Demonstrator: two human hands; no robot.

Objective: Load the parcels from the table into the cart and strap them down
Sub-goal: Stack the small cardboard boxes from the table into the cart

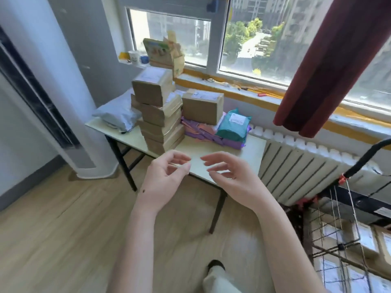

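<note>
A tall leaning stack of brown cardboard parcels (pixel 159 115) stands on the small table (pixel 249 149). Beside it a single brown box (pixel 202 105) sits on purple and pink mailer bags (pixel 201 130), with a teal bag (pixel 232 125) to their right. A grey plastic mailer (pixel 118 115) lies at the table's left end. My left hand (pixel 167 176) and my right hand (pixel 228 172) hover in front of the table's near edge, fingers loosely curled, holding nothing. The wire cart (pixel 347 246) stands at the lower right with several boxes inside and thin cords along its side.
A white radiator (pixel 300 166) runs under the window, right of the table. A dark red curtain (pixel 330 66) hangs above it. A tall white floor unit (pixel 53 98) stands at the left. Boxes and cups sit on the windowsill (pixel 160 51). Wooden floor lies below me.
</note>
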